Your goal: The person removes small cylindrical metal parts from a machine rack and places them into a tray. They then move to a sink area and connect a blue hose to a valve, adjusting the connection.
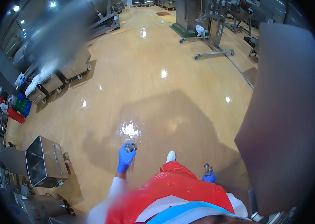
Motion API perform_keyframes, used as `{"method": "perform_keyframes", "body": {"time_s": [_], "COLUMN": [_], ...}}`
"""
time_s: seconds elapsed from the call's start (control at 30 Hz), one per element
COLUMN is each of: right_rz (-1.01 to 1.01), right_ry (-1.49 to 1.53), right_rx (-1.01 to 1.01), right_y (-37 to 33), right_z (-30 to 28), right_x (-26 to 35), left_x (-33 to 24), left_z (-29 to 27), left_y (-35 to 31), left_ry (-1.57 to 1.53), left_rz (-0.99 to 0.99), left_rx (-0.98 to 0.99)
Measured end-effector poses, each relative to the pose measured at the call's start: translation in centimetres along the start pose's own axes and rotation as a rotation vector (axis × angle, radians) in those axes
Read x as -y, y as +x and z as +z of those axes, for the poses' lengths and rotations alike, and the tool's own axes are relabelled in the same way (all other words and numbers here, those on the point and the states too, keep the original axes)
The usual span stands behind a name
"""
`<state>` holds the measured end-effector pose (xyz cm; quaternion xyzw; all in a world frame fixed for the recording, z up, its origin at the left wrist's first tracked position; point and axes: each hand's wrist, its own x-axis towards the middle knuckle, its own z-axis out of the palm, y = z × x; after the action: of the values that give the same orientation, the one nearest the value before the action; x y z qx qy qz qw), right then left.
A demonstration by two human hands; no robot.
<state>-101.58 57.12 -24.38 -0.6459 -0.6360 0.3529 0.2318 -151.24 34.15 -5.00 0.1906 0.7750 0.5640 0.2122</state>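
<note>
My left hand (125,156), in a blue glove, is closed around a small metal part (130,148) that looks like a round, ridged fitting. It is held out over the floor, left of my white boot (171,156). On the other side my right hand (209,177), also gloved in blue, grips a longer metal piece (207,168) with a stepped shape, like a pipe fitting or nozzle, which points away from me. The exact kind of both parts is too small to tell. My red apron (187,183) hangs between the two arms.
A steel tub (55,160) stands at the left. Farther off are wheeled steel bins (76,67) and green and blue crates (23,106). A wheeled metal stand (216,33) is at the far right. One large grey panel (280,119) fills the near right. The tan floor (146,74) shines wet.
</note>
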Motion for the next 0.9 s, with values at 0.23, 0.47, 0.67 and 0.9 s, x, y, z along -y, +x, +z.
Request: {"method": "perform_keyframes", "body": {"time_s": [0.23, 0.47, 0.67, 0.9], "right_rz": [-0.239, -0.293, -0.026, 0.498], "right_ry": [0.106, 0.071, -0.116, -0.387], "right_rx": [0.110, 0.174, 0.024, -0.041], "right_y": [19.7, 37.8, 44.1, 43.0], "right_z": [11.5, 14.8, 14.0, 10.5], "right_x": [19.5, 32.4, 26.3, 20.7], "left_x": [-7.7, -8.9, -10.3, -27.4], "left_z": [2.1, 9.2, 19.1, 38.4], "left_y": [15.0, 31.1, 50.3, 71.4], "left_ry": [-0.082, -0.001, 0.083, 0.115], "left_rz": [0.038, 0.005, 0.044, 0.341], "left_rx": [-0.099, -0.014, 0.151, 0.533]}}
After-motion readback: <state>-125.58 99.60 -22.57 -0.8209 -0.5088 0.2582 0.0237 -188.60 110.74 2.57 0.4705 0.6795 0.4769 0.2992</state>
